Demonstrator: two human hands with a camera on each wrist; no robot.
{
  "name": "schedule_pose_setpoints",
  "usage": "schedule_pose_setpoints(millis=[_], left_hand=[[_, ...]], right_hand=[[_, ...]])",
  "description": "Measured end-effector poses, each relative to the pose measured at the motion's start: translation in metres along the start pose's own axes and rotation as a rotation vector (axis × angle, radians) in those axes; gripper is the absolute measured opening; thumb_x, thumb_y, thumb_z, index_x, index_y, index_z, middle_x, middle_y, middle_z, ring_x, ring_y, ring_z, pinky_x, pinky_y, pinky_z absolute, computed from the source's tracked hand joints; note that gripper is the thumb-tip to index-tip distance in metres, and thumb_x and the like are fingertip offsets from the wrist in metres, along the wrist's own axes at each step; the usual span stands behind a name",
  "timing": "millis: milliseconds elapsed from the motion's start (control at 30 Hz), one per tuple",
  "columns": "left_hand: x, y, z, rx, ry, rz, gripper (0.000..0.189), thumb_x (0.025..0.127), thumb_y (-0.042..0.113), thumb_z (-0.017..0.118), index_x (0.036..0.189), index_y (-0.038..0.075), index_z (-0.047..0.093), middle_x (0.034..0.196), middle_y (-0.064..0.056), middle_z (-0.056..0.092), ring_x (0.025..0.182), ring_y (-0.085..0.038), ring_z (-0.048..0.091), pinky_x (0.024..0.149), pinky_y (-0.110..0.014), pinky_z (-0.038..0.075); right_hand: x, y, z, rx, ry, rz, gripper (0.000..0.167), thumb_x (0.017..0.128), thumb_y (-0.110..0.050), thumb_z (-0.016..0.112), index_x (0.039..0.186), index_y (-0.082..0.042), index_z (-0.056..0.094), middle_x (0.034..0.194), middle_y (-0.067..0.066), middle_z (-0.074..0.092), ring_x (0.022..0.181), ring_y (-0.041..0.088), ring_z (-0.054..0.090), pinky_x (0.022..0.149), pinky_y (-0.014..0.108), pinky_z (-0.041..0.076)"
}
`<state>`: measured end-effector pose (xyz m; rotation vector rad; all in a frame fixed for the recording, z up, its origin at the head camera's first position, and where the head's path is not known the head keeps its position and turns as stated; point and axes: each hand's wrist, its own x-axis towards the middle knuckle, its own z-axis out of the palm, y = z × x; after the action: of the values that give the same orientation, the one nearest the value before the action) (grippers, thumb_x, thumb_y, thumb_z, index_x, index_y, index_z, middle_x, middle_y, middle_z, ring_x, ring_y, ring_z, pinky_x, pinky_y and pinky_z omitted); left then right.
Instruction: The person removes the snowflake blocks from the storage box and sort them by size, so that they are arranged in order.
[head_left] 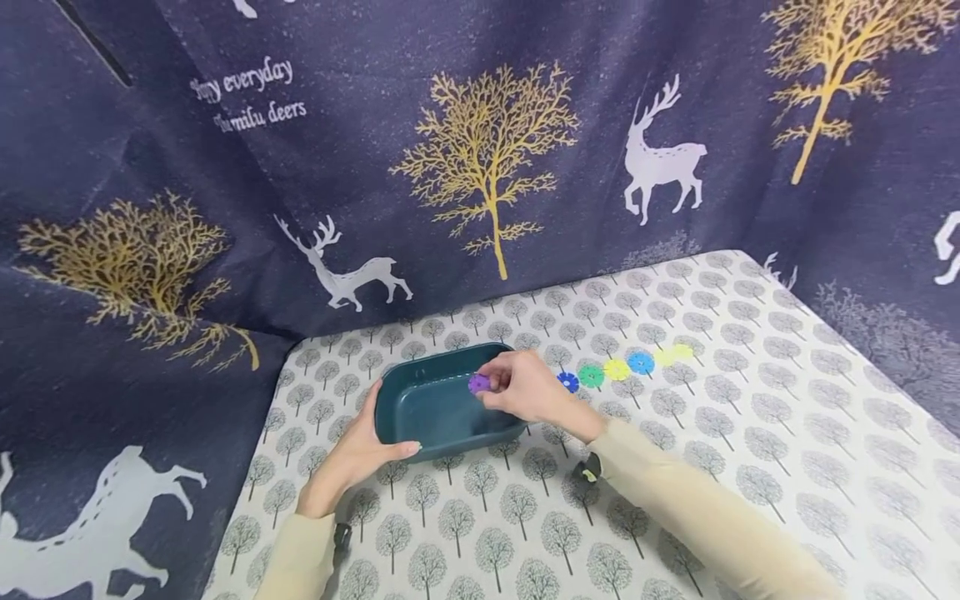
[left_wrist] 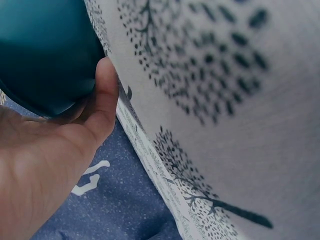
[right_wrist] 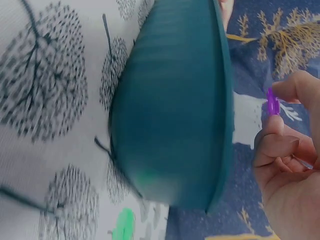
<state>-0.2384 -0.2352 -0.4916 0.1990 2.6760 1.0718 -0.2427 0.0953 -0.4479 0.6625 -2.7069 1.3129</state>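
A purple snowflake disc [head_left: 479, 382] is pinched between the thumb and fingers of my right hand [head_left: 525, 385], above the right part of a dark green plastic basin [head_left: 442, 450]. Seen edge-on in the right wrist view, the purple disc [right_wrist: 272, 102] stands apart from the basin's rim [right_wrist: 226, 100]. My left hand [head_left: 360, 446] grips the basin's left end, thumb along the front rim. The left wrist view has this hand [left_wrist: 60, 145] against the basin wall [left_wrist: 50, 55]; part of its fingers is hidden there. Inside the basin, the visible floor shows no discs.
Right of the basin, a row of snowflake discs lies on the tree-print tablecloth [head_left: 495, 508]: dark blue [head_left: 567, 382], green [head_left: 591, 376], yellow [head_left: 617, 370], light blue [head_left: 641, 362] and pale yellow [head_left: 673, 355]. A dark blue deer-print curtain [head_left: 337, 183] hangs behind the table.
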Motion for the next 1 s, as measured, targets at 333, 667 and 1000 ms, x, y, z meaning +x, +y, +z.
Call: schedule_pose_setpoints(millis=[333,667,1000], left_hand=[[-0.006,0.001,-0.001,0.010,-0.018,-0.005,0.139,0.082,0.049,0.094,0.177,0.020,-0.004,0.180,-0.032,0.017,0.163,-0.058,0.025,0.127,-0.079,0.029],[-0.006,0.005,0.001,-0.012,-0.019,-0.011,0.141,0.081,0.045,0.096,0.177,0.020,-0.004,0.180,-0.031,0.018,0.164,-0.057,0.025,0.129,-0.077,0.027],[-0.005,0.003,0.002,0.014,-0.015,-0.039,0.142,0.081,0.051,0.095,0.177,0.023,-0.006,0.181,-0.031,0.014,0.164,-0.058,0.023,0.128,-0.078,0.027]], right_hand=[[-0.024,0.025,-0.028,0.068,0.111,0.056,0.032,0.084,-0.007,0.086,0.114,0.005,0.080,0.082,0.005,0.074,0.070,0.009,0.062,0.062,0.017,0.053],[-0.050,0.056,-0.062,0.067,0.160,0.175,0.036,0.089,-0.009,0.084,0.120,0.008,0.077,0.086,0.008,0.075,0.075,0.013,0.064,0.063,0.019,0.055],[-0.075,0.091,-0.101,0.028,0.242,0.233,0.039,0.091,-0.009,0.083,0.125,0.009,0.075,0.091,0.012,0.076,0.077,0.016,0.066,0.065,0.018,0.057]])
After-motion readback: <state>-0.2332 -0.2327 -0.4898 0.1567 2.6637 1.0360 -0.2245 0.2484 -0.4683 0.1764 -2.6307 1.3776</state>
